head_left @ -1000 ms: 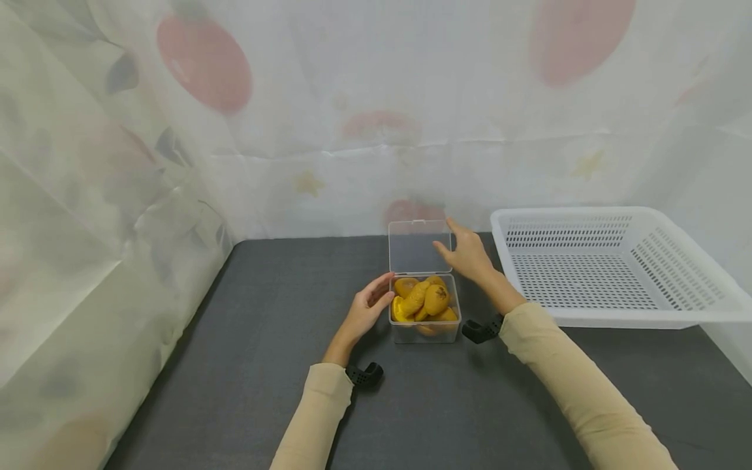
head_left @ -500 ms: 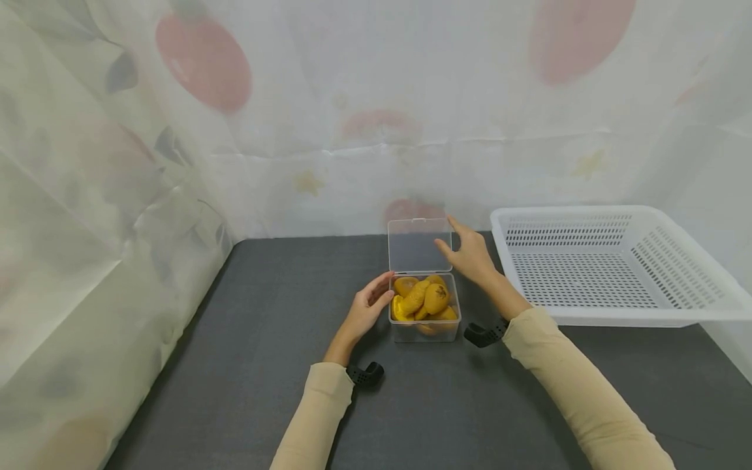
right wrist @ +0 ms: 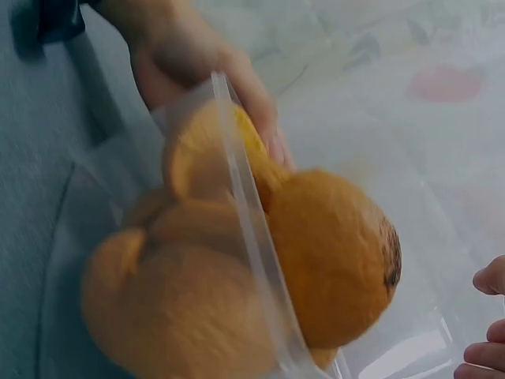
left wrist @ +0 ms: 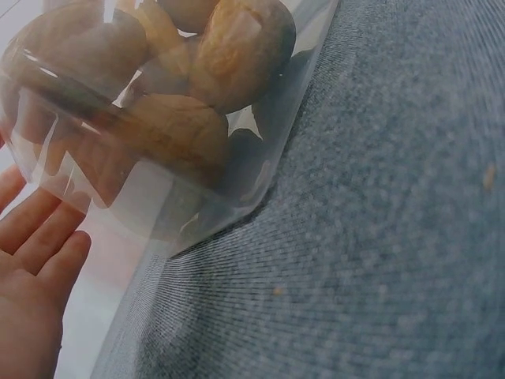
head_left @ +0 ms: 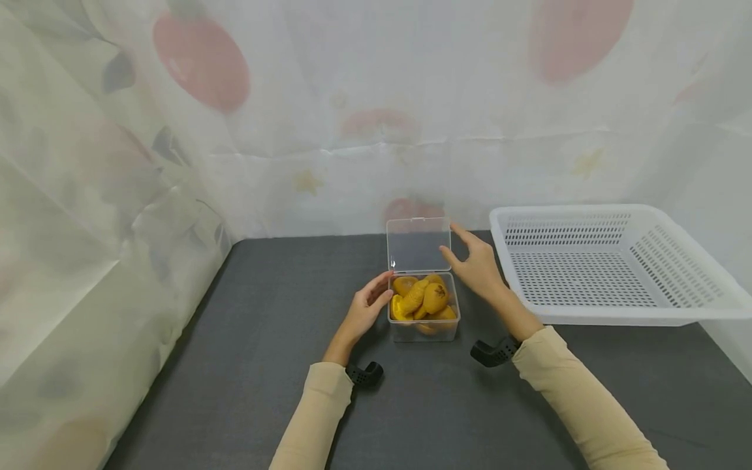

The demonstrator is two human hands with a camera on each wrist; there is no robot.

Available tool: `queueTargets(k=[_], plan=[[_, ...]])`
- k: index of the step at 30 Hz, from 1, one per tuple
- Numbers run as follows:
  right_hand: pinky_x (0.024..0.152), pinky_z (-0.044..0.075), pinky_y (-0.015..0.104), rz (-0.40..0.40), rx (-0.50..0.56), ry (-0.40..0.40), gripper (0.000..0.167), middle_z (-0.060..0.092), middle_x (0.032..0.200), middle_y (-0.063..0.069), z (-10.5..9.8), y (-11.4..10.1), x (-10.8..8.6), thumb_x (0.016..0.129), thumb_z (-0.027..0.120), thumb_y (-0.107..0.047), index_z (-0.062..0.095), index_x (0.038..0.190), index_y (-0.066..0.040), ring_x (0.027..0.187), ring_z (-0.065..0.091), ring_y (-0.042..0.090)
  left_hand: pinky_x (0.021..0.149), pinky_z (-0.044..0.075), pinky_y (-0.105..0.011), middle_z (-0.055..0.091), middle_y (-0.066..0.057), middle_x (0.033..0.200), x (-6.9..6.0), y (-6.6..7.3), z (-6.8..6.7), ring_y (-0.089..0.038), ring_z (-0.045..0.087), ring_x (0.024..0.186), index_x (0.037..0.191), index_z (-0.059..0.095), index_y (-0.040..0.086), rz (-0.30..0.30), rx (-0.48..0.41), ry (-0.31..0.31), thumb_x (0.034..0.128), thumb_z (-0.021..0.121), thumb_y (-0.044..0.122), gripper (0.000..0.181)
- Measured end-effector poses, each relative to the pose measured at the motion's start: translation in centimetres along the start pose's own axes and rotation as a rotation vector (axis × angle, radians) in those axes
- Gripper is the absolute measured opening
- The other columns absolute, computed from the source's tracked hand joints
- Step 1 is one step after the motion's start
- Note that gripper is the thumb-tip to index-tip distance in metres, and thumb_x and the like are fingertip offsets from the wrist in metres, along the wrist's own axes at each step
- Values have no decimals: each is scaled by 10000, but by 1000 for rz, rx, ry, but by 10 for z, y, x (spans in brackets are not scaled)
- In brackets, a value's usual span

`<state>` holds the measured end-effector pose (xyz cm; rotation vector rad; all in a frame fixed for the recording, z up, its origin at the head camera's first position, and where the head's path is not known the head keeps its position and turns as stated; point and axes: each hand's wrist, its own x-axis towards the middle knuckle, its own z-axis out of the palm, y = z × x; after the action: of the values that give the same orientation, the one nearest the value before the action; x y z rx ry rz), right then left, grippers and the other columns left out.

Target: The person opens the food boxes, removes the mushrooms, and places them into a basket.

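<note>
A clear plastic box point(head_left: 405, 331) of yellow-orange fruits point(head_left: 436, 298) that look like loquats stands on the dark table. Its see-through lid point(head_left: 418, 251) is swung back behind it. My left hand point(head_left: 363, 312) rests against the box's left side, fingers extended; the left wrist view shows its fingers point(left wrist: 39, 245) at the clear wall. By the lid's right edge is my right hand point(head_left: 480, 266), thumb and forefinger spread; whether it touches the lid is unclear. Only a few right fingertips point(right wrist: 489, 347) enter the right wrist view, where one fruit point(right wrist: 335, 260) rises above the rim.
A white perforated basket point(head_left: 587, 314) stands at the right, beyond the right forearm. A pale printed curtain point(head_left: 329, 85) hangs behind the dark table point(head_left: 264, 391) and along its left side. Each wrist wears a black band point(head_left: 365, 375).
My right hand has drawn slightly right and toward me, its fingers moving down the lid's right side. The lid stays open, and the left hand and box hold their places.
</note>
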<state>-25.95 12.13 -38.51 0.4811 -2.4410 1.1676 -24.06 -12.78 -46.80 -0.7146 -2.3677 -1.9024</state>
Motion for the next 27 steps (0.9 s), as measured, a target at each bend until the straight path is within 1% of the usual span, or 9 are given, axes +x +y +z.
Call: queueTargets(k=[3,6,10,14,18,23,25,27], plan=[[1052,460,527,-18,23,19,513,562,1356,263,1,-2,-8,915,647,-151,501,1366,45,1265,540,411,1079,450,-420,480,-246,1446,1,-1,0,-396,479,1336,1443,409,4,-4,-7,8,1003,495,102,459],[1030,481,511,-33,46,38,480,598,1318,250,3,-4,-16,905,658,-127,533,1334,48,1230,575,399,1071,470,-364,479,-235,1452,1,-1,0,-384,481,1337,1445,410,10,-22,-12,16,1000,497,94,461],[1008,499,493,-45,80,52,448,634,1276,230,4,-6,-27,890,674,-102,565,1301,40,1192,610,378,1054,488,-305,463,-260,1454,1,-3,0,-412,471,1330,1447,388,-29,-27,-9,14,1000,480,53,464],[990,511,482,-39,124,39,433,655,1250,215,3,-7,-38,874,694,-90,590,1279,22,1168,629,363,1054,490,-321,452,-291,1446,1,-3,1,-442,462,1323,1441,376,-63,-9,2,12,999,465,24,460],[959,526,472,-52,161,20,435,666,1224,219,5,-8,-48,848,714,-60,603,1259,27,1134,645,365,1061,483,-311,474,-252,1448,0,-2,0,-400,485,1323,1442,400,-22,-12,4,18,1002,485,72,458],[908,550,460,-89,142,14,443,688,1173,214,9,-8,-59,798,753,-36,625,1215,41,1069,668,358,1053,478,-238,484,-217,1455,-1,-1,0,-373,488,1331,1446,410,10,-15,-5,19,1004,500,126,465],[894,556,459,-89,133,6,456,693,1163,211,10,-8,-62,781,770,-42,630,1206,45,1052,673,356,1049,476,-223,485,-212,1457,-1,0,0,-370,485,1334,1447,412,19,-18,-8,19,1005,500,133,465],[888,558,460,-81,135,-12,473,692,1163,213,11,-8,-64,774,780,-50,627,1212,46,1047,673,355,1049,478,-231,483,-215,1457,-1,0,1,-372,485,1334,1448,408,15,-19,-8,19,1005,500,136,468]])
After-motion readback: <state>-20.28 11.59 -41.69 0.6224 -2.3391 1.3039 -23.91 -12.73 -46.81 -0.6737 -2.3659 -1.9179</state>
